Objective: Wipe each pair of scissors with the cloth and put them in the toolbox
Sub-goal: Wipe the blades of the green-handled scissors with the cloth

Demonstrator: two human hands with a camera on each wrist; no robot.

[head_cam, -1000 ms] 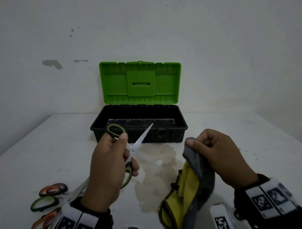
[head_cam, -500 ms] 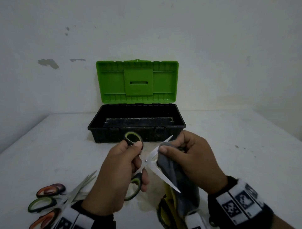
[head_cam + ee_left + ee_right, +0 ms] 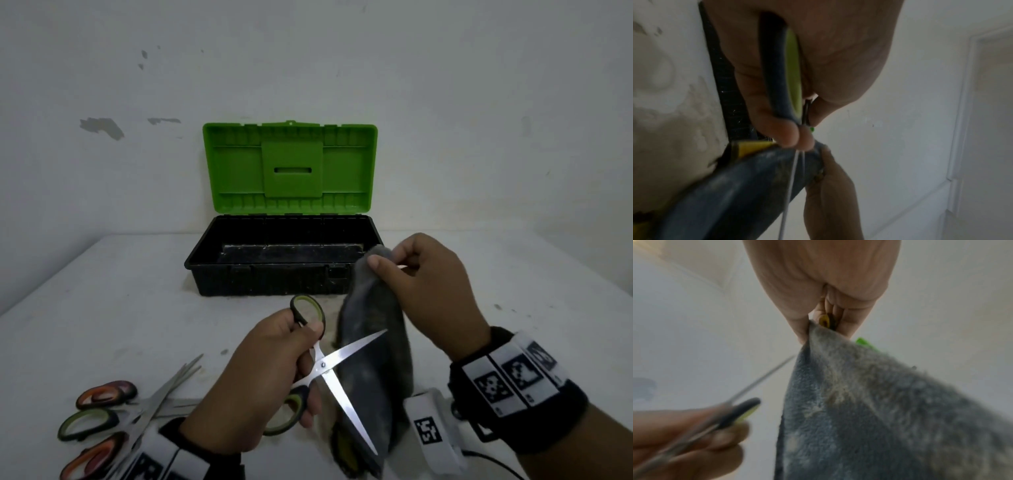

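Three scissors (image 3: 113, 416) partly cut off

White tabletop (image 3: 102, 308), scuffed, stained patch near front centre. Toolbox (image 3: 274, 277) sits on it at the back against the wall, black base, green lid (image 3: 291, 168) open and upright. Spare scissors (image 3: 113, 411) piled at front left, handles orange and green, blades overlapping.

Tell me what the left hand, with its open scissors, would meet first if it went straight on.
Probably the grey cloth: the left hand points its scissors rightward across it, though contact is unclear.
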